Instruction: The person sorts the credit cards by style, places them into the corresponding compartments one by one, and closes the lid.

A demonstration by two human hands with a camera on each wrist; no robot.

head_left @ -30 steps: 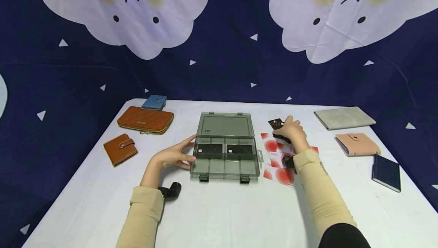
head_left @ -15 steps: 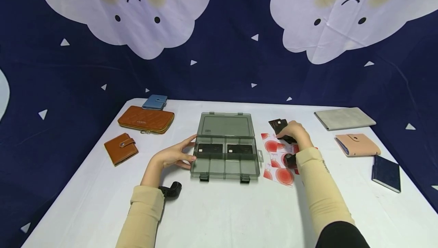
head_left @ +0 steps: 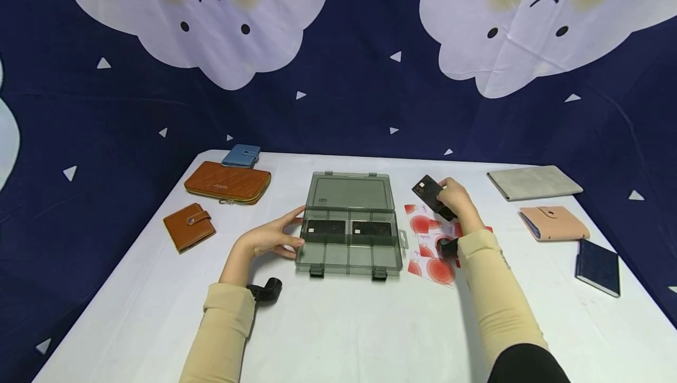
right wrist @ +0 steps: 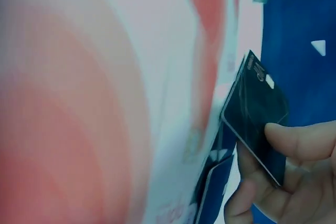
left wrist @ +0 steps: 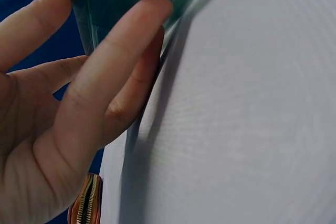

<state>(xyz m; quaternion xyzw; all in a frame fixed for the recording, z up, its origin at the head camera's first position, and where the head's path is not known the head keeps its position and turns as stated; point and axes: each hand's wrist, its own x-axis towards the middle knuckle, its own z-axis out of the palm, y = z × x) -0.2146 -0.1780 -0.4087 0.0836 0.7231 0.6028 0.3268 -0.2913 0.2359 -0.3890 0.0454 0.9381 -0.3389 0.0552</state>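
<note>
1. Far to the left of the left hand, on the white tabletop (head_left: 338, 324): a small brown snap wallet (head_left: 188, 227), a long quilted brown zip wallet (head_left: 227, 182) and, beyond it, a small blue wallet (head_left: 241, 155).
2. Left hand (head_left: 270, 239): fingers straight and relaxed, resting against the left end of the box; the left wrist view shows a fingertip (left wrist: 149, 11) touching the tinted wall.
3. Between the two hands: a smoky transparent compartment box (head_left: 349, 224), lid laid open away from the person, with two dark cards (head_left: 326, 228) lying side by side in its rear compartments.
4. Right hand (head_left: 456, 200): fingers and thumb pinch a black card (head_left: 429, 190), held tilted just above the tabletop, near the right end of the box.
5. Beneath the right hand: a white sheet with red circles (head_left: 431, 248), flat on the tabletop.
6. Right of the right hand: a grey pouch (head_left: 533, 181), a pink wallet (head_left: 553, 222) and a dark blue wallet (head_left: 597, 266), well apart from the box.
</note>
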